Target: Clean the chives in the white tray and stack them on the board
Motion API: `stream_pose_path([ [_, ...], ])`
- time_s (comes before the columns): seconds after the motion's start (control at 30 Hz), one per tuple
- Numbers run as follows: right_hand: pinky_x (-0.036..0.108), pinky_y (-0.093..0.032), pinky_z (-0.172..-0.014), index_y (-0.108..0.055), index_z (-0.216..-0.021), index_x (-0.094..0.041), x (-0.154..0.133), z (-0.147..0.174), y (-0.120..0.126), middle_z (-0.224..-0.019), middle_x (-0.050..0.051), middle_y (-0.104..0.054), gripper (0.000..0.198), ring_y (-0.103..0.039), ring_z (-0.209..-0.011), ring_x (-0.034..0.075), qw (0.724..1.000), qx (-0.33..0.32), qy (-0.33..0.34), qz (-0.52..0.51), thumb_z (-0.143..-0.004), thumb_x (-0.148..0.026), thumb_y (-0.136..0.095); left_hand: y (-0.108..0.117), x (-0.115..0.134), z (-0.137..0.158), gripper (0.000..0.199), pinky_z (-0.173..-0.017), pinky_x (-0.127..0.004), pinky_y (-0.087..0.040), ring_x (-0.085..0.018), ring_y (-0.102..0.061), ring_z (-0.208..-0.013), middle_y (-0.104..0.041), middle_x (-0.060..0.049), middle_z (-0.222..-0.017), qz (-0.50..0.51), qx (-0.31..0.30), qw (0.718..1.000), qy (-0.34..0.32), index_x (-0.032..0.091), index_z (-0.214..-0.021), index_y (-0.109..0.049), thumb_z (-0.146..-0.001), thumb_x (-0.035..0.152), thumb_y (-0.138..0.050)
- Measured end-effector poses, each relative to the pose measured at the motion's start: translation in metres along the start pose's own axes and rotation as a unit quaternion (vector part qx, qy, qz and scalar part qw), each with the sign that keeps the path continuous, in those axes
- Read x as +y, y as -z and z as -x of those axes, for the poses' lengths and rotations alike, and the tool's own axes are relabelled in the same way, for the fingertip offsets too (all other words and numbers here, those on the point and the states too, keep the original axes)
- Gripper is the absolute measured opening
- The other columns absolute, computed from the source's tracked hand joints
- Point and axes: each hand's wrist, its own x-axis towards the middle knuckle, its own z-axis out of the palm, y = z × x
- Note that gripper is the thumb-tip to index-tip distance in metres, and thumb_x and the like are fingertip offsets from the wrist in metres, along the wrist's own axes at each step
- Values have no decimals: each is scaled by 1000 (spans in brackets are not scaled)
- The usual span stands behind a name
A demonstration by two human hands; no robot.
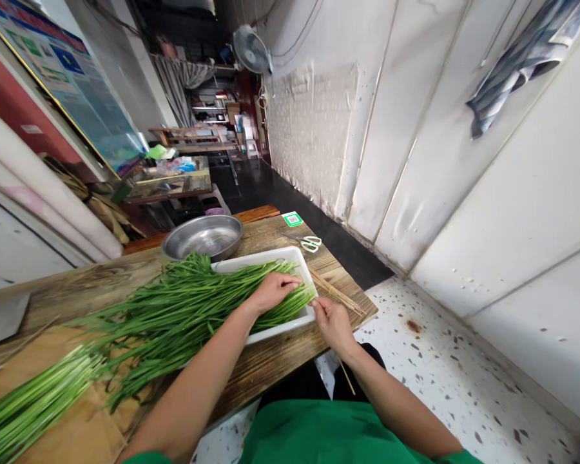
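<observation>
Green apron, two hands [302, 303] on chives [183, 309].
Left hand [273, 290] clamps stalks in white tray [290, 258]; right hand [333, 322], at 3 o'clock, pinches a skewer [347, 377].

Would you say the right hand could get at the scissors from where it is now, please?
Probably yes. The right hand sits at the tray's near corner, and the scissors lie on bare table beyond it; only the skewers lie between, flat and low.

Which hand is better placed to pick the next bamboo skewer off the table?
The right hand, probably: it sits at the tray's near corner beside the loose bamboo skewers, while the left hand rests on the chives.
</observation>
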Motion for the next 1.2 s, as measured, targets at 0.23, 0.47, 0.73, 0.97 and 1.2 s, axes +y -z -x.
stream_pose_path([
  [0.23, 21, -34, -53, -56, -69, -17, 0, 1, -1, -56, -1, -52, 29, -48, -51, 12, 1000, 8, 15, -18, -86, -29, -35, 6, 0, -1, 28, -86, -30, -38, -19, -57, -92, -65, -7, -99, -23, 7, 999, -27, 16, -92, -67, -76, 30, -49],
  [0.47, 21, -33, -52, -54, -68, -18, 0, 5, 0, -56, -2, -48, 29, -46, -51, 11, 999, 7, 21, -33, -86, -30, -35, 2, -7, -4, 37, -70, -27, -41, -20, -57, -74, -68, -2, -78, 3, -79, 994, 73, 14, -75, -68, -75, 43, -46],
  [0.73, 21, -34, -53, -55, -68, -17, 1, 5, 0, -55, -2, -49, 31, -47, -51, 12, 1000, 1, 11, -25, -86, -32, -34, 4, -10, -4, 36, -78, -32, -40, -19, -58, -78, -67, -8, -86, 82, -1, 994, 77, 13, -93, -66, -71, 40, -54],
  [0.97, 21, -37, -56, -58, -67, -17, 1, 3, 5, -62, 1, -57, 33, -52, -58, 14, 1000, -21, 6, -17, -85, -31, -34, 5, -3, -2, 34, -74, -30, -42, -15, -57, -67, -67, -9, -82, 159, 41, 983, 80, 11, -95, -65, -72, 34, -54],
  [1.2, 21, -37, -56, -58, -68, -17, 3, 1, 5, -55, 0, -54, 31, -53, -58, 14, 999, -21, 18, -16, -85, -30, -35, 6, -6, -3, 29, -73, -29, -41, -15, -55, -67, -67, -8, -84, 134, 42, 988, 61, 11, -80, -68, -75, 35, -51],
])
